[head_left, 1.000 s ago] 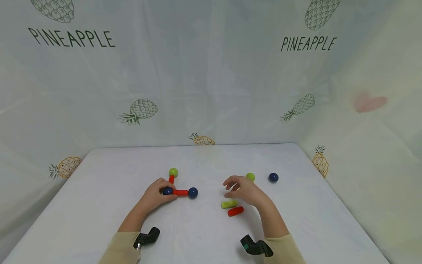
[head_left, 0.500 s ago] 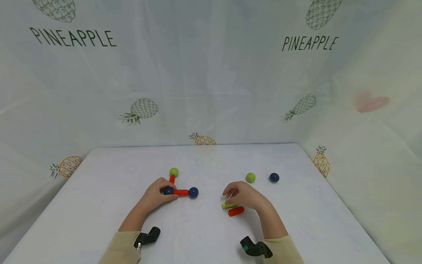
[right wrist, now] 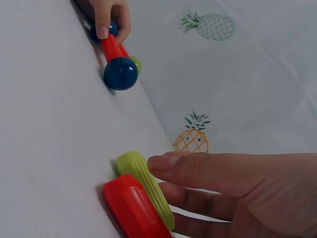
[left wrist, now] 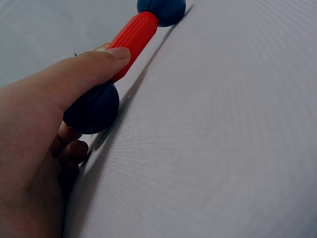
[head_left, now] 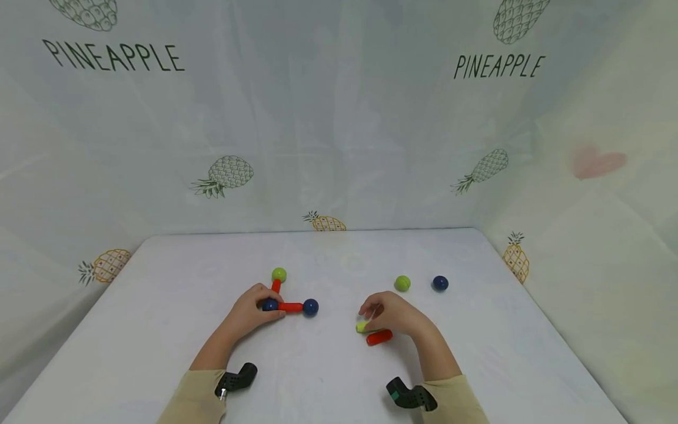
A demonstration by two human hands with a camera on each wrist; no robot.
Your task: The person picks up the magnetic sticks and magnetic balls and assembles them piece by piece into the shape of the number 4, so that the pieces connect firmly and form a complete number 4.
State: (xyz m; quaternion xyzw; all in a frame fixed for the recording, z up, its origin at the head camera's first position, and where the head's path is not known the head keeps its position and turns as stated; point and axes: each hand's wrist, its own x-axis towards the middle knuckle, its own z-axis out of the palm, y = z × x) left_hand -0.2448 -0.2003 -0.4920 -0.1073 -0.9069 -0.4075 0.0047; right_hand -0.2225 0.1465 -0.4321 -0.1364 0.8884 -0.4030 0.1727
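Note:
In the head view my left hand (head_left: 254, 311) grips the corner of an L-shaped piece of magnetic-style balls and rods. A dark blue ball (head_left: 270, 305) sits at that corner, partly covered by my fingers. One red rod (head_left: 291, 307) runs right to another blue ball (head_left: 311, 307); a second red rod (head_left: 276, 285) leads away to a green ball (head_left: 279, 274). My left thumb presses the near red rod (left wrist: 136, 39) in the left wrist view. My right hand (head_left: 394, 313) is over a yellow-green rod (right wrist: 143, 181), thumb at its edge, fingers apart from the thumb. Beside it lies a loose red rod (right wrist: 133, 206).
A loose green ball (head_left: 402, 283) and a loose dark blue ball (head_left: 440, 283) rest on the white table (head_left: 328, 377) beyond my right hand. A pineapple-print curtain (head_left: 349, 118) hangs behind the table. Each forearm carries a black wrist camera (head_left: 238, 379).
My right hand has come down and toward me onto the yellow-green rod, covering more of it, and the loose green ball is uncovered. My left hand keeps its grip in the same place.

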